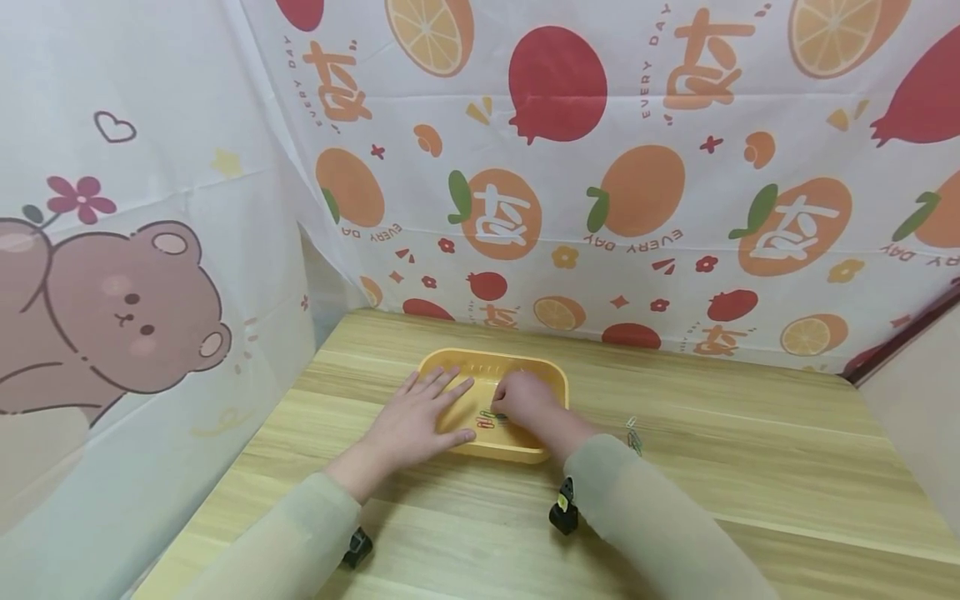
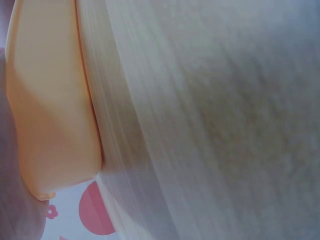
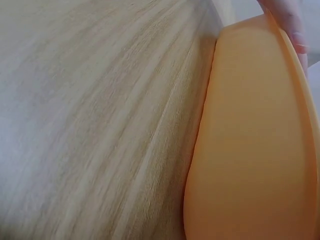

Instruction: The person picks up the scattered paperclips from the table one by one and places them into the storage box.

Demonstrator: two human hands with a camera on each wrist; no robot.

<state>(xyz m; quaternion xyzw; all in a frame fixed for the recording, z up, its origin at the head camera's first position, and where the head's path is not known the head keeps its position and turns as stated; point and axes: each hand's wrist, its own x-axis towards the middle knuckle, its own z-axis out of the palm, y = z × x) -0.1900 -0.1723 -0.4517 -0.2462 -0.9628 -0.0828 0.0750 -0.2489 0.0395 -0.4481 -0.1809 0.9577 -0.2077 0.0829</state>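
Observation:
A shallow yellow plastic tray (image 1: 558, 392) sits on the table, with several coloured paper clips (image 1: 485, 421) on its floor. Across the tray's left side lies my left hand (image 1: 416, 417), fingers spread, thumb along the near rim. My right hand (image 1: 528, 398) reaches inside from the right, fingers curled and pointing down right beside the clips. Its fingertips are hidden, so I cannot tell whether a clip is between them. In both wrist views the tray's outer wall (image 2: 50, 110) shows up close, while in the right wrist view fingers (image 3: 287, 20) lie over its far end.
On the wooden table (image 1: 720, 467), a few more paper clips (image 1: 633, 437) lie to the right of the tray, beside my right forearm. A fruit-print cloth (image 1: 562, 208) hangs behind the table. A bear-print cloth (image 1: 135, 308) hangs along the left.

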